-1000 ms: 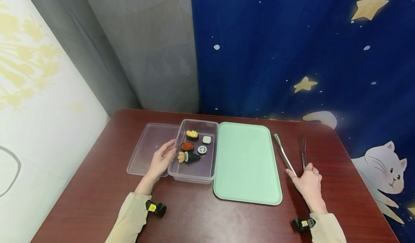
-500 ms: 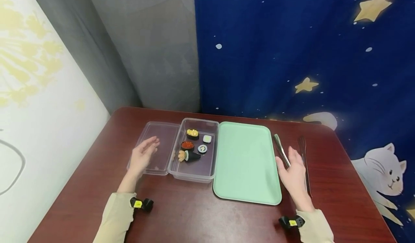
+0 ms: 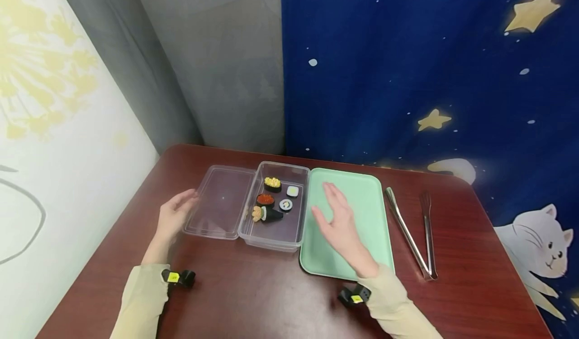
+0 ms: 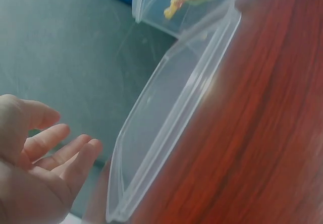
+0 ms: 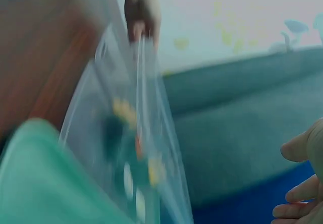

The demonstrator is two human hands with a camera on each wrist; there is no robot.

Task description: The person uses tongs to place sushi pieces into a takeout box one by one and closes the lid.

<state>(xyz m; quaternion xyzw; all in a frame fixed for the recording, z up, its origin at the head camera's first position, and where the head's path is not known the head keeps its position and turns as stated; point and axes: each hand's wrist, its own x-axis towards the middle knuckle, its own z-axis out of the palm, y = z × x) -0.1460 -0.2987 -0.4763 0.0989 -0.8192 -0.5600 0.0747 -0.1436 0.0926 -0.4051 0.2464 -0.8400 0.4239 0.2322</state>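
My left hand [image 3: 172, 217] hovers by the left edge of a clear plastic lid [image 3: 220, 201], fingers loosely bent around nothing. In the left wrist view its fingers [image 4: 75, 158] stand apart from the lid's rim. Over the green tray [image 3: 371, 228] is my right hand [image 3: 340, 223], fingers extended and thumb spread, holding nothing. Between lid and tray stands a clear plastic box [image 3: 289, 233]. Inside it lie a corn-topped sushi [image 3: 273, 184], a red roe sushi [image 3: 265, 200], a hand roll [image 3: 270, 214] and two small rolls, one green-centred [image 3: 292, 192], the other a round maki [image 3: 286, 205].
Metal tongs [image 3: 409, 236] lie spread on the table to the right of the tray, hinge end toward me. The dark red wooden table [image 3: 253, 299] ends at a grey [image 3: 235, 78] and a blue starry curtain [image 3: 353, 103]. A white patterned wall [image 3: 68, 178] stands left.
My right hand has let go of the tongs and moved left over the tray. My left hand has left the box's side and drawn back leftward past the lid.
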